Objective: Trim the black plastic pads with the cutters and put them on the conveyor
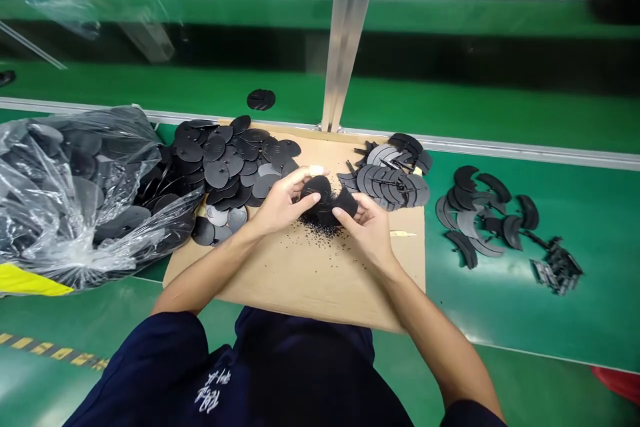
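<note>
My left hand [287, 200] grips a round black plastic disc [317, 188], thumb on top and fingers at its far edge. In my right hand [369, 227] is a curved black plastic piece [346, 203], pinched between thumb and fingers. The two parts meet or overlap in front of me; I cannot tell if they are joined. Just below them lies a heap of tiny black bits [323, 229], scattered over the cardboard sheet [300, 280].
Left of my hands is a pile of black discs [230, 160], beside a clear plastic bag [100, 213] of more discs. Curved black pieces [393, 180] lie stacked at right, others [467, 210] farther right near small black parts [557, 267]. A metal post [345, 40] rises behind.
</note>
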A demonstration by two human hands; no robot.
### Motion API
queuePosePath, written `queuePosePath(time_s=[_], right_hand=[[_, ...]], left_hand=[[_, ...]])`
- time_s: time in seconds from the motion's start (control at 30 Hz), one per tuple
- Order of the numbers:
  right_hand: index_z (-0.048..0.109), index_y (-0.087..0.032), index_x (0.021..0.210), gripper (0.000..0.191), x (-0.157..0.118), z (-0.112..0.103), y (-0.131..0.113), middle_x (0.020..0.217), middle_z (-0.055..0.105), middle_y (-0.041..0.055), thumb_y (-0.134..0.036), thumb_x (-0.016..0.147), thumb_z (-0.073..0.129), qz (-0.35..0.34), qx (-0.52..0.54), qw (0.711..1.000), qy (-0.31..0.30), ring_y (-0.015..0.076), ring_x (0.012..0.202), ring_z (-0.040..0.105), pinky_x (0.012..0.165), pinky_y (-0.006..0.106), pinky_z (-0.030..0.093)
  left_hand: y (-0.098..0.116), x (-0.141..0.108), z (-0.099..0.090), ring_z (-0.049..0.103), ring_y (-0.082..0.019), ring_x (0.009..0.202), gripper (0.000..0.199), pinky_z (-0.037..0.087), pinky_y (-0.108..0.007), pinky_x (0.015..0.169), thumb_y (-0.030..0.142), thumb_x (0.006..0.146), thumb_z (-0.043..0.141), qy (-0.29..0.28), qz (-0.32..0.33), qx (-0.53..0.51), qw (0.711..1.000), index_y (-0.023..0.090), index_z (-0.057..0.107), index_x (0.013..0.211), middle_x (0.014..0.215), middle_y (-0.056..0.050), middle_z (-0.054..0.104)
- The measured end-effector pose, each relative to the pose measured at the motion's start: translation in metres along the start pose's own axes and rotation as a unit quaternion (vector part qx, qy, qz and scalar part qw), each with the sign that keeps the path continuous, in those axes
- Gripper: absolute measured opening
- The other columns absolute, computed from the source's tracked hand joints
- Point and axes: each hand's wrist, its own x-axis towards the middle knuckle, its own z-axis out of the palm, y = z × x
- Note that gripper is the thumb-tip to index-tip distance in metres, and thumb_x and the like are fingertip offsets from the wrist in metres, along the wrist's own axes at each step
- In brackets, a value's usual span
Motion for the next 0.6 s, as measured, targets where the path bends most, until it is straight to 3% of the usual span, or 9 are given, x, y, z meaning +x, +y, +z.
queuePosePath(time_s=[0.13,0.23,0.4,0.5,0.6], right_hand=[[0.064,-0.023,0.087,0.038,-0.002,0.001,0.003,0.081,0.072,-0.0019,-0.050,0.072,0.086,0.010,0.007,1.000,0.000,0.0140,0.072,0.070,0.070,0.028,0.061],[0.063,-0.023,0.086,0.042,-0.003,0.003,0.003,0.076,0.071,-0.0030,-0.052,0.068,0.088,0.039,0.038,0.999,-0.007,0.0132,0.067,0.068,0.067,0.028,0.061],[0.065,-0.023,0.087,0.044,-0.006,0.002,0.000,0.076,0.073,-0.0030,-0.052,0.065,0.090,0.065,0.068,0.996,0.009,0.0131,0.066,0.068,0.064,0.027,0.060],[0.067,-0.023,0.088,0.042,-0.005,0.001,0.000,0.079,0.073,-0.0026,-0.050,0.066,0.090,0.062,0.062,0.996,0.022,0.0137,0.070,0.069,0.067,0.027,0.061],[0.065,-0.024,0.087,0.041,-0.005,0.001,0.002,0.078,0.072,-0.0028,-0.051,0.067,0.089,0.072,0.055,0.996,0.018,0.0142,0.069,0.069,0.067,0.029,0.061]], left_hand=[[-0.004,0.000,0.003,0.069,-0.011,0.081,0.040,0.058,-0.023,0.071,0.038,0.083,0.078,0.081,0.005,-0.028,0.996,0.021,0.053,0.109,0.098,-0.002,0.066],[-0.005,0.000,0.009,0.068,-0.013,0.081,0.043,0.058,-0.027,0.077,0.040,0.085,0.077,0.124,0.027,0.010,0.992,0.022,0.052,0.114,0.091,0.000,0.066],[-0.003,-0.005,0.012,0.066,-0.014,0.085,0.026,0.056,-0.028,0.080,0.033,0.086,0.073,0.119,0.019,0.139,0.983,0.020,0.063,0.106,0.099,-0.004,0.071],[-0.004,-0.007,0.012,0.067,-0.013,0.084,0.027,0.056,-0.026,0.077,0.032,0.085,0.075,0.102,0.006,0.107,0.989,0.020,0.063,0.106,0.095,-0.002,0.070],[-0.004,-0.010,0.016,0.067,-0.012,0.082,0.026,0.056,-0.024,0.076,0.034,0.086,0.074,0.124,0.022,0.071,0.989,0.020,0.062,0.105,0.092,-0.001,0.070]])
